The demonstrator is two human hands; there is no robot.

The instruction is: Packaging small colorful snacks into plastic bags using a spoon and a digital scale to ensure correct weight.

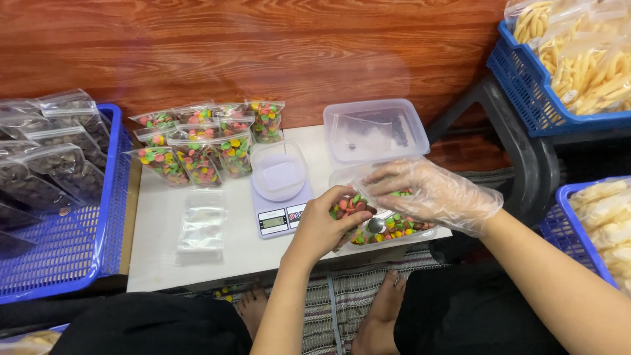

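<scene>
A bare left hand (327,223) curls around a small clear bag (350,209) part-filled with pink, green and orange candies, holding it over the near edge of the white worktop (158,243). The right hand (430,192), in a thin clear plastic glove, hovers just above with fingers loosely spread; whether it grips the metal spoon (376,225) below it cannot be told. The spoon's bowl rests in a clear rectangular tub (394,230) of the same candies. Behind the tub sits its upturned lid (374,131), nearly empty. Just left stands a white digital scale (281,197) carrying a clear cup. An empty flat bag (202,227) lies left of the scale; filled bags (197,141) cluster at the back. Blue mesh baskets hold dark packets (52,171) at left and pale yellow snacks (585,59) at right.
</scene>
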